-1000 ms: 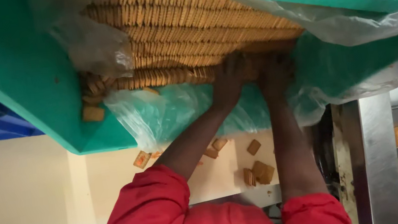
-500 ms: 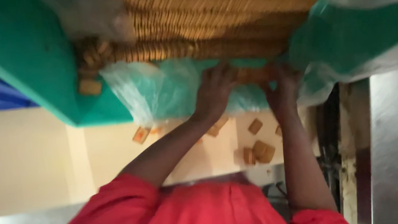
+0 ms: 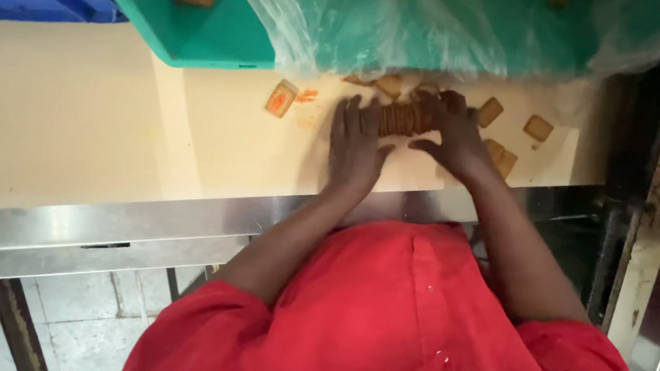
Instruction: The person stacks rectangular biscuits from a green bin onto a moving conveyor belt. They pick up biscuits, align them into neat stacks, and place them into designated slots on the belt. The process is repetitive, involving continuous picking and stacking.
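I see a person in a loose red garment that fills the lower middle of my view, its cloth creased in soft folds. A seam runs down its middle, with a few small pale specks beside it. The wide red sleeves are pushed up to about the elbows, leaving both forearms bare. The left hand (image 3: pixel 354 145) and right hand (image 3: pixel 454 132) wear no gloves, rings or bands.

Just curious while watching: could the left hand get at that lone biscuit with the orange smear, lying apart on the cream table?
Probably yes. The left hand is busy pressing the biscuit row, but the smeared biscuit lies close by on the table with nothing between.
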